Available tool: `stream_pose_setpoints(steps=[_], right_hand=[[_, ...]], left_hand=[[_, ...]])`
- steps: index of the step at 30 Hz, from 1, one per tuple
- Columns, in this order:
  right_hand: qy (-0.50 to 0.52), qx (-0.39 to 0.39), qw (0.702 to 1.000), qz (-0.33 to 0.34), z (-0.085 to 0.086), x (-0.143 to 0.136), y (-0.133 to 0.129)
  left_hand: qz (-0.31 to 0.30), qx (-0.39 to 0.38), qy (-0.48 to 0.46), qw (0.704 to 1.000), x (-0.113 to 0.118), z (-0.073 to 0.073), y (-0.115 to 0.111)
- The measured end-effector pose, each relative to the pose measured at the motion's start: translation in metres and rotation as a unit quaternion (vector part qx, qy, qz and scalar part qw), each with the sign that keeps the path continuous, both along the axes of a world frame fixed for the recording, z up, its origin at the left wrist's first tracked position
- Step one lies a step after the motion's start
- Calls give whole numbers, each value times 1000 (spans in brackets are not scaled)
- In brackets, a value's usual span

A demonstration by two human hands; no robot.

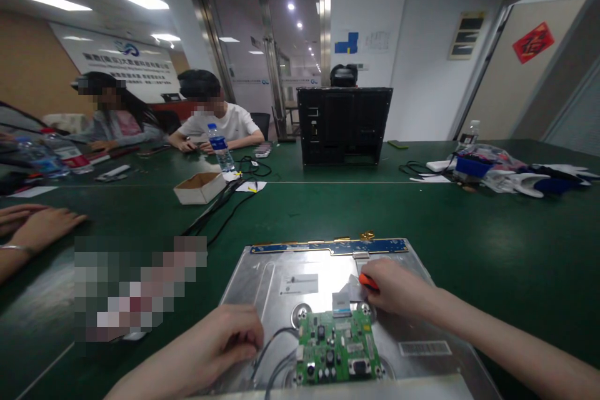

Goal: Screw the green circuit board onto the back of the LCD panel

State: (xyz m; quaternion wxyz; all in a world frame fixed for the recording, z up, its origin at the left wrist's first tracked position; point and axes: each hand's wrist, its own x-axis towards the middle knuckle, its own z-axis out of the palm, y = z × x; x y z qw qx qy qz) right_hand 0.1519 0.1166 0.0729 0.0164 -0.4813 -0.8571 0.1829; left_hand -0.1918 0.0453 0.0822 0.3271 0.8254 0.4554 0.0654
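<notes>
On the green desk (469, 244), nearest the camera: one silver metal panel (276, 275), lying flat, back side up, with a narrow blue strip board (328, 246) along its far edge and a white label (299, 284) left of centre.

Mounted on the panel's near half: one green circuit board (335, 347), with grey wires (272, 350) running off its left side and a flat ribbon cable (344, 295) rising from its top edge.

Right hand (398, 290): curled closed around an orange-handled tool (368, 281), of which only the orange end shows; the hand rests on the panel just beside the ribbon cable, above the circuit board's upper right corner.

Left hand (225, 340): loosely fisted, knuckles up, on the panel's near left part, at the grey wires; whether it pinches them cannot be told.

Further back, left: open cardboard box (200, 187), black cables (225, 200) trailing beside it, a water bottle (220, 147) behind.

Centre rear: black monitor casing (344, 125), standing upright, back facing the camera.

Right rear: clear bag of parts (482, 165) and white gloves (525, 182).

Far left edge: another person's hands (37, 222) resting flat on the desk, a bracelet on one wrist. Two further people sit at the far left side of the desk.
</notes>
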Motion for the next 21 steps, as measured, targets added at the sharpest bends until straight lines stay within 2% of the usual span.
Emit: stream_pose_setpoints(steps=[7, 12, 16, 21], right_hand=[[-30, -26, 994, 103, -2, -56, 32], [-11, -11, 987, 161, -7, -90, 38], [22, 22, 984, 178, -7, -95, 37], [51, 53, 986, 152, 6, -76, 37]], left_hand=[[17, -21, 18, 999, 0, 8, -1], [19, -41, 24, 999, 5, 8, -1], [1, -34, 9, 999, 3, 3, -1], [-32, -10, -4, 999, 4, 0, 1]])
